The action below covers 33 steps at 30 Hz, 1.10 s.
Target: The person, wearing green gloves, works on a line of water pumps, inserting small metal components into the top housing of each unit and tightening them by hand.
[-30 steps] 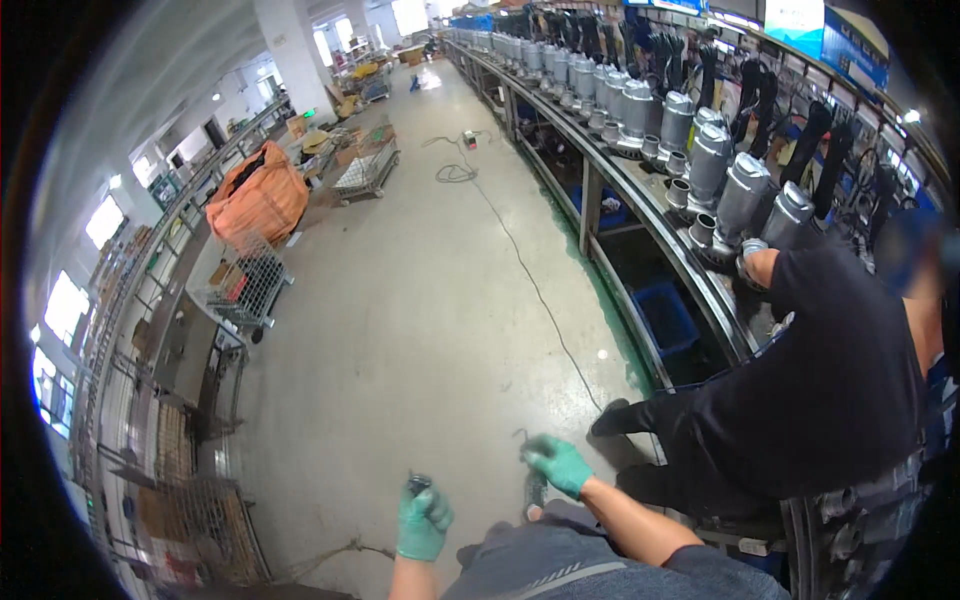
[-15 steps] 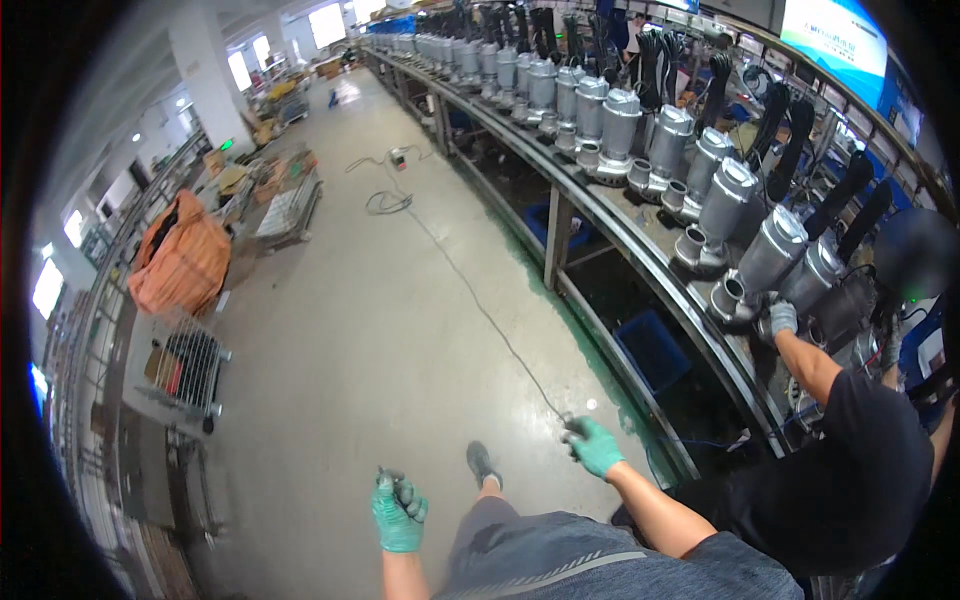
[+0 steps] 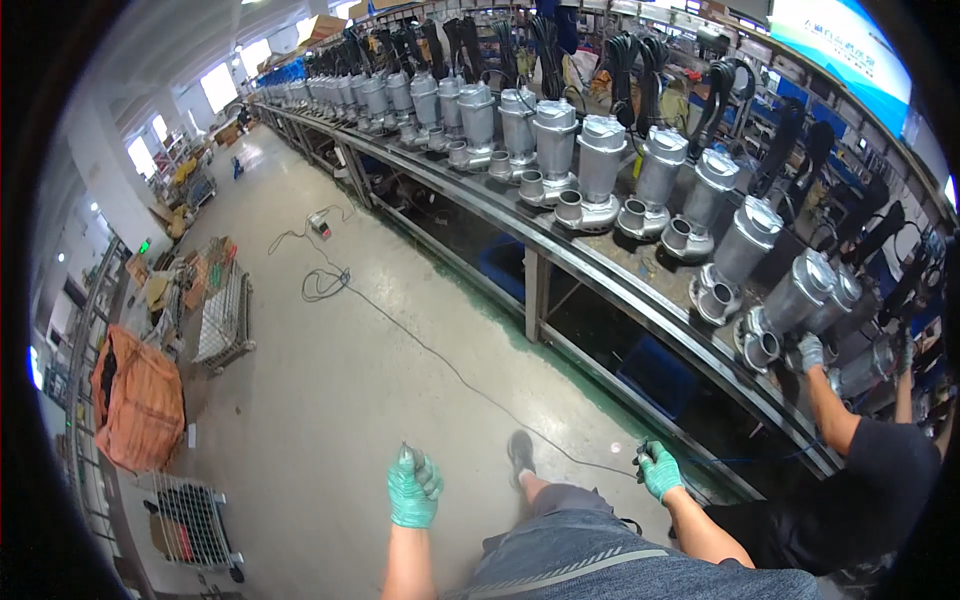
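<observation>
My left hand, in a green and grey glove, is raised over the floor at lower centre. Its fingers are closed, and a small thin tip pokes up from them; I cannot make out what it is. My right hand, gloved alike, is closed near the bench's lower rail. It grips the dark end of a thin grey cable, which trails across the floor to a loose loop. Metal pumps with upright cylinders and round outlets line the bench, apart from both my hands.
The long bench runs along the right, with blue crates beneath. A co-worker's gloved hand touches a pump at right. A small device lies on the floor by the cable. An orange sack and wire cart stand left.
My view has turned right, so the bench takes up more of it. My right hand has shifted rightward and lower in view with the cable. My left hand stays closed.
</observation>
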Each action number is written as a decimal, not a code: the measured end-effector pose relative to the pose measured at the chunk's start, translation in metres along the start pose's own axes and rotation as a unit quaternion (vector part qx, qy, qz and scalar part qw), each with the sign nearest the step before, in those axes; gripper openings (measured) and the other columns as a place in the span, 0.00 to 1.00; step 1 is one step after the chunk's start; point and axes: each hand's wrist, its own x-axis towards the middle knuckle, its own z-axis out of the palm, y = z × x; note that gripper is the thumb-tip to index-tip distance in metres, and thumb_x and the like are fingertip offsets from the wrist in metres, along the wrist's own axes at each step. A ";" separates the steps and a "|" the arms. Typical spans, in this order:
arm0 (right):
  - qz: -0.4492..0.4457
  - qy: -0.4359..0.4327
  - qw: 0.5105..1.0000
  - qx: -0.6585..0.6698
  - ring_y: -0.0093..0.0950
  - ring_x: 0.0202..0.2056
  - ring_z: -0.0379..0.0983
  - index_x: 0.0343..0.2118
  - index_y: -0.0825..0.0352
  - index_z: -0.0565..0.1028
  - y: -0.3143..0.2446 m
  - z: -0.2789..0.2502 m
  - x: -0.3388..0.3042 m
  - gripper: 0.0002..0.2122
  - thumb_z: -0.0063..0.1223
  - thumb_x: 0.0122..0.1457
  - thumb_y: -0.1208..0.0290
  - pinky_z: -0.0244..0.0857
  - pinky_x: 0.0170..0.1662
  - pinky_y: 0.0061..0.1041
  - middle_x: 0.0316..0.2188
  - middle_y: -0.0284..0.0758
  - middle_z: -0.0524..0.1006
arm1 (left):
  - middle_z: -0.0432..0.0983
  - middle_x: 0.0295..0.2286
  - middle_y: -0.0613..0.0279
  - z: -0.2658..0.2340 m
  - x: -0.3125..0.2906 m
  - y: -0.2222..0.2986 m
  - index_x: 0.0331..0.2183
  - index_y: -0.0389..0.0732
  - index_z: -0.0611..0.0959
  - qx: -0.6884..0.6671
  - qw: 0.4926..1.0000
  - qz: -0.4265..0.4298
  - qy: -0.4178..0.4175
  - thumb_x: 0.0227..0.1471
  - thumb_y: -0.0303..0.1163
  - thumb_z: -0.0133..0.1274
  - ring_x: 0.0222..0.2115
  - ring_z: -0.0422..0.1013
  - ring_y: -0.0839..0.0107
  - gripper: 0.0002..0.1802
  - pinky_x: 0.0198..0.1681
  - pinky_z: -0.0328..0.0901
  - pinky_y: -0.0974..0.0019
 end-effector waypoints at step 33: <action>-0.051 0.268 0.962 0.014 0.27 0.35 0.75 0.47 0.73 0.77 -0.459 0.273 0.474 0.17 0.61 0.61 0.66 0.70 0.42 0.27 0.38 0.41 0.82 | 0.65 0.19 0.76 0.113 0.845 0.330 0.25 0.47 0.72 0.385 0.861 0.159 -0.292 0.60 0.33 0.54 0.20 0.59 0.83 0.12 0.24 0.55 0.75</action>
